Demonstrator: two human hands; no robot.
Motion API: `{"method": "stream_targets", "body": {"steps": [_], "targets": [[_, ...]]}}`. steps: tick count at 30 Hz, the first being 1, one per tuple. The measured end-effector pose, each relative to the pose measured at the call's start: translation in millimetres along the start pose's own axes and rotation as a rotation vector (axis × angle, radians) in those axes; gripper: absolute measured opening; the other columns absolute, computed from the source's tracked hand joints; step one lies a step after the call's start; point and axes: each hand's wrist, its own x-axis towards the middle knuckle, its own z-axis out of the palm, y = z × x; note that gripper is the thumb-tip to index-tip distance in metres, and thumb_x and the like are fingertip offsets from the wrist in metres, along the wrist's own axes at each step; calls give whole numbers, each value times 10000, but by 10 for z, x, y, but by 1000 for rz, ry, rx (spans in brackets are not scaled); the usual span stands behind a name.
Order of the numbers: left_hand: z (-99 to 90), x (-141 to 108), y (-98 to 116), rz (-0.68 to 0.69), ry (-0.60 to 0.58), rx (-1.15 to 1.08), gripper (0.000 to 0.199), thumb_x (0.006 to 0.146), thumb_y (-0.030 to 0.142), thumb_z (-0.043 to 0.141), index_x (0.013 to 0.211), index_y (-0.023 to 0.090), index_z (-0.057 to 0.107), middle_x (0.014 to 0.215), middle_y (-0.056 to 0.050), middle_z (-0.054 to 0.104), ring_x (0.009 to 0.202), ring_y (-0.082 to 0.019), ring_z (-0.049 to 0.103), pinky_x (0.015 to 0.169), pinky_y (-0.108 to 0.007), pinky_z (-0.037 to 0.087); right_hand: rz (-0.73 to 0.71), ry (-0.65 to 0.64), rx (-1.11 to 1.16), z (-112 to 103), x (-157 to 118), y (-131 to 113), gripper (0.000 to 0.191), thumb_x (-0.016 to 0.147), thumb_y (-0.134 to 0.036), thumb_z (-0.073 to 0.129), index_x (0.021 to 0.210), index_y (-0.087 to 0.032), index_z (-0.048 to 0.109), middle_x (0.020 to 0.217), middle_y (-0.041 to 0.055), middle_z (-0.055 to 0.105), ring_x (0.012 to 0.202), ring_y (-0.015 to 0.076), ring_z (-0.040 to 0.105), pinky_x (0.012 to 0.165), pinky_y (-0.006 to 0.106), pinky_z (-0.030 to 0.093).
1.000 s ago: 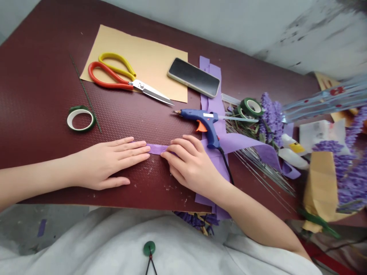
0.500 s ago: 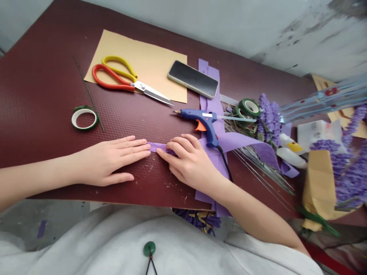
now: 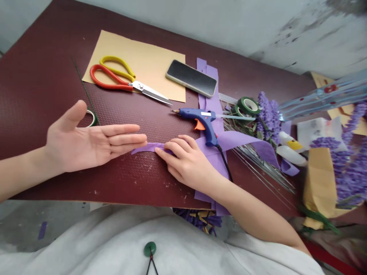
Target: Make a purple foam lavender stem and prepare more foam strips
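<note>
A narrow folded strip of purple paper lies on the dark red table. My right hand rests over its right part with bent fingers, the index fingertip pressing the strip against the table; what sits under the other fingers is hidden. My left hand is turned palm up, thumb raised away from the straight fingers, with nothing in it. Its fingertips are by the left part of the strip; whether they touch it I cannot tell. Just beyond my right hand lies a blue glue gun with an orange trigger.
Scissors and a phone lie partly on tan paper. Green tape is partly behind my left hand, near a thin dark wire. Right are purple paper sheets, wires, tape rolls and purple flowers.
My left hand has lifted off the strip and flipped from palm down to palm up, uncovering the strip's left end. My right hand stays on the strip.
</note>
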Motion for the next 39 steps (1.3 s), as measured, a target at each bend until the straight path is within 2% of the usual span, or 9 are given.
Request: {"method": "stream_targets", "body": {"steps": [9,13,15,18,21,23,28,31,39], "targets": [[-25,1,-7,47,43,148,823,917,537,-59,1406,52,391,1263,-187,603,1168,-320,578,958,-459,493,13,-11,23,-10,-6,1,342,871,-147,433,1174,-141,589,1026,104,619,998,223,490,975,446,378],[4,-21,-109,258,137,593,439,968,359,317,1358,233,475,1353,-90,556,1275,-263,492,1098,-467,359,21,4,28,2,-1,-19,345,850,-135,456,1165,-126,595,1033,112,619,1001,225,494,969,443,377],[45,-16,-159,380,68,950,487,911,285,479,1393,263,416,1451,-64,446,1379,-254,347,1174,-484,191,12,6,50,-8,-4,-12,356,848,-131,457,1179,-132,585,1037,105,624,1004,216,510,988,447,366],[102,14,-209,397,-169,1225,577,913,339,474,1449,197,315,1517,-88,319,1425,-235,244,1197,-425,95,34,108,104,-70,-23,62,378,846,-128,462,1205,-191,558,1068,76,629,1049,199,530,1007,435,364],[118,43,-235,353,-279,1311,603,928,396,441,1452,132,302,1527,-111,280,1428,-217,233,1199,-360,83,249,332,56,-178,-60,213,238,848,-165,472,1047,-204,596,979,69,642,974,190,570,907,374,430],[110,51,-240,346,-280,1344,578,937,387,426,1439,117,329,1526,-110,286,1430,-209,228,1200,-349,72,525,346,-49,-247,-84,329,134,858,-266,473,862,-193,585,823,63,629,810,188,582,771,346,449],[105,54,-224,351,-251,1357,529,941,377,420,1409,134,385,1507,-97,341,1420,-201,261,1198,-354,92,1147,-209,-173,-309,-102,549,469,742,-669,497,723,-201,522,678,56,578,600,202,511,540,308,327],[120,56,-207,351,-229,1357,517,937,373,431,1393,130,407,1485,-105,385,1405,-212,298,1193,-370,128,1204,-310,-100,-293,-106,627,456,707,-667,524,689,-211,507,635,46,562,598,208,506,528,304,311],[153,40,-170,397,-161,1382,510,937,374,428,1378,120,415,1388,-117,514,1289,-243,458,1122,-392,274,1262,67,636,-439,-163,653,169,627,-310,612,739,-221,522,550,-34,552,449,138,511,451,285,416]]}}
